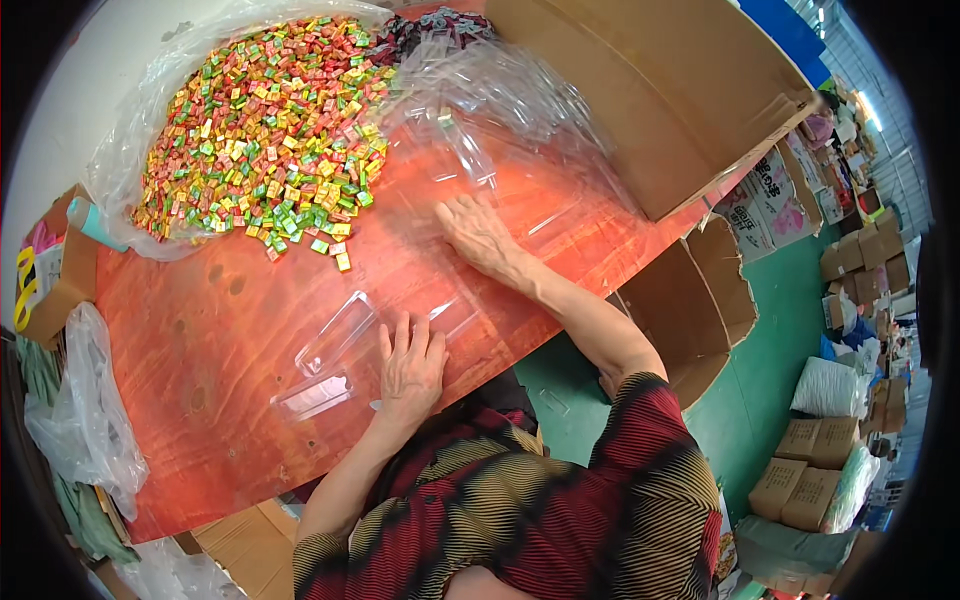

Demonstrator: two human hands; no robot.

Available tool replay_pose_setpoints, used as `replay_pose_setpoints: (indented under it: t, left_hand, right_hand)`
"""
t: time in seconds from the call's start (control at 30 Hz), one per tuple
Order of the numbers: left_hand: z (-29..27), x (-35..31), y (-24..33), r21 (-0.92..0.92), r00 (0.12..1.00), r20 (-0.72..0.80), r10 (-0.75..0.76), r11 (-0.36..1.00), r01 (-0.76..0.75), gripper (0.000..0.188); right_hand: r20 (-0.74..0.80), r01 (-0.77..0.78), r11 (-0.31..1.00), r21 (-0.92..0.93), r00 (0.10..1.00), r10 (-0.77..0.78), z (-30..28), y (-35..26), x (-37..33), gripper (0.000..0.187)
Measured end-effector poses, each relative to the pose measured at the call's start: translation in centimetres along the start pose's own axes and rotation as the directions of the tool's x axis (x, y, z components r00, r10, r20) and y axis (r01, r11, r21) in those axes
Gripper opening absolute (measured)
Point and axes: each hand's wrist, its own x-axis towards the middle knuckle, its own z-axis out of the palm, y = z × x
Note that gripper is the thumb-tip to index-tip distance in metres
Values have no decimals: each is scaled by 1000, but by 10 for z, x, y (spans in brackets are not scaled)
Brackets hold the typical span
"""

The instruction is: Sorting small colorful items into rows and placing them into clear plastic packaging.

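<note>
My left hand [412, 368] lies on the red table near its front edge, fingers spread, with nothing gripped. To its left is an open clear plastic blister case [338, 335], its lower half [318, 397] nearest me. Another clear plastic piece [447, 318] lies by the left fingertips. My right hand [478, 236] reaches over the table farther back, fingers bent and loosely apart, nothing visible in them. Just beyond it lies a clear plastic case [468, 150], in front of a heap of clear plastic cases [510, 90].
A large pile of small red, yellow and green wrapped pieces [270, 130] rests on plastic sheeting [110, 170] at the back left. Dark small items [440, 30] lie behind. A big cardboard box [650, 90] stands back right; an open carton [690, 310] sits below the table's right edge.
</note>
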Motion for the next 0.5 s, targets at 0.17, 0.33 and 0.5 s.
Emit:
replay_pose_setpoints:
  t: [0.17,0.33,0.5]
  left_hand:
    - [1,-5,-1,-7,1000,-16,-7,1000,7,25]
    - [2,-2,2,-45,1000,-8,-23,999,22,24]
    - [2,-3,3,-105,999,-32,-37,994,33,24]
  right_hand:
    - [129,138,987,88,981,-148,-14,3,-29,12]
    - [88,118,987,112,988,-128,-28,-5,-65,19]
    - [-17,-73,997,0,997,73,-54,22,-79,23]
